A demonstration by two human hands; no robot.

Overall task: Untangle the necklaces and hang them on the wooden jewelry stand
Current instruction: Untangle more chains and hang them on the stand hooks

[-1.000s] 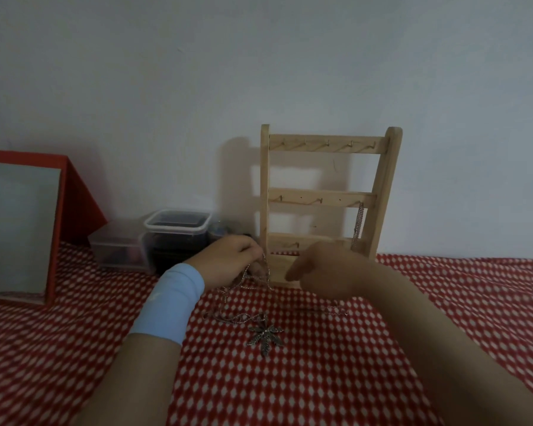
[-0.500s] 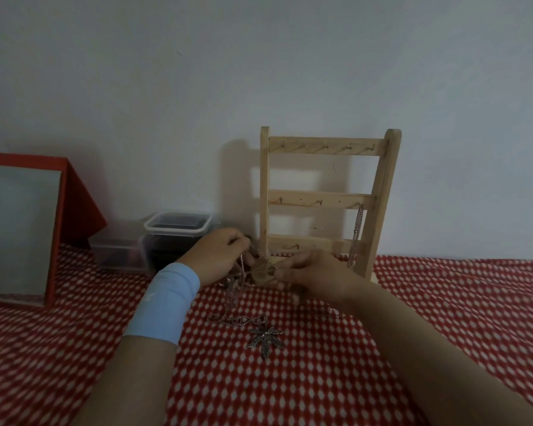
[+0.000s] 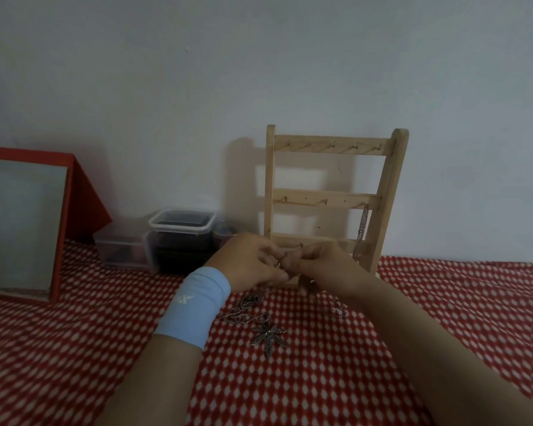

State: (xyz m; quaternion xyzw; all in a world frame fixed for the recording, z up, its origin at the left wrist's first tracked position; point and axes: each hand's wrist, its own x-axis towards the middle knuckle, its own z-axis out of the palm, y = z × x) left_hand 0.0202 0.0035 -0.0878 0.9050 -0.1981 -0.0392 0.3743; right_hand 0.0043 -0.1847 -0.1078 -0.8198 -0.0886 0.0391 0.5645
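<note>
My left hand [image 3: 253,265] and right hand [image 3: 323,265] meet at centre frame, fingertips pinched together on a small ring or link of the tangled chain [image 3: 246,312], whose slack and leaf pendant [image 3: 270,335] lie just below on the checked cloth [image 3: 443,318]. I judge it best to tease the knot loose gently, not tug. The wooden stand [image 3: 330,198], directly above my hands, already carries 1 chain [image 3: 361,233] at its right.

**A home corner**

A red-and-white patterned cloth [image 3: 443,302] is covering the bench against a plain painted wall [image 3: 259,72]. A red-framed mirror [image 3: 22,222], clear plastic storage tubs [image 3: 179,229] and a wooden jewelry stand [image 3: 330,198] are sitting along it, suggesting a dressing spot.
</note>
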